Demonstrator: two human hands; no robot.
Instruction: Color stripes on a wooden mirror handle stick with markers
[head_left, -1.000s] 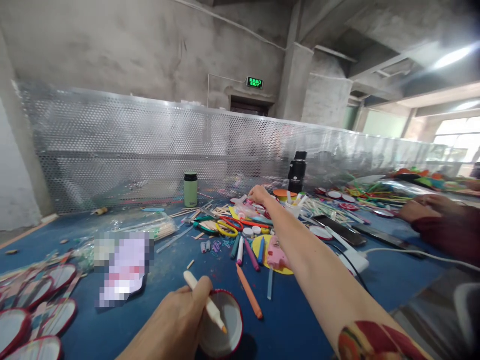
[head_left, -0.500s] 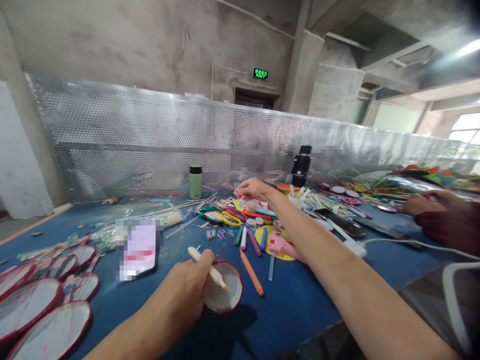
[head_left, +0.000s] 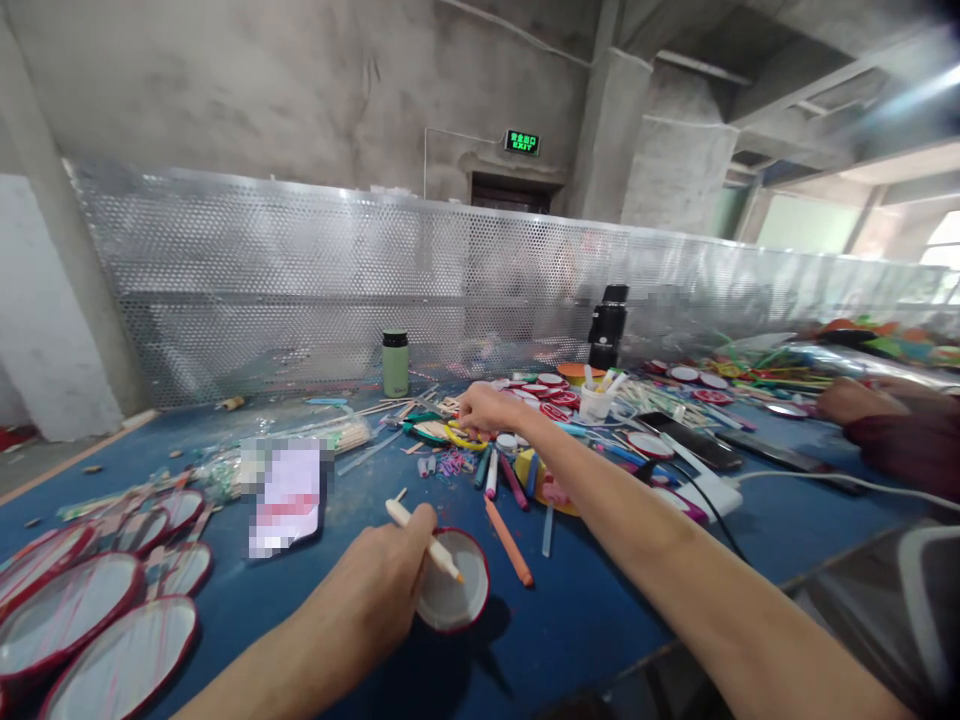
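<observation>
My left hand (head_left: 386, 575) is closed round a white marker (head_left: 424, 540) whose orange tip points down and right. It also grips the edge of a small round disc (head_left: 457, 585) with a grey-white face and a red rim, and the marker lies across that face. Farther off, my right hand (head_left: 487, 412) reaches down into the clutter with curled fingers. Its fingertips are beside yellow scissor handles (head_left: 463, 440); whatever they pinch is hidden. Below it lie several markers, among them an orange marker (head_left: 510, 545). My right forearm partly covers a pink tool (head_left: 555, 490) on something yellow.
Red-rimmed round discs (head_left: 120, 660) on sticks lie at the left. A phone (head_left: 289, 495) rests beside bagged sticks. A green bottle (head_left: 395, 363) and a black bottle (head_left: 608, 328) stand behind. A white cup (head_left: 595, 402) holds markers. Another person's hand (head_left: 844, 402) is at the right.
My right hand has moved nearer from the pile at the back, down to the yellow scissor handles. Several red-rimmed discs behind it now show. My left hand keeps the marker and disc.
</observation>
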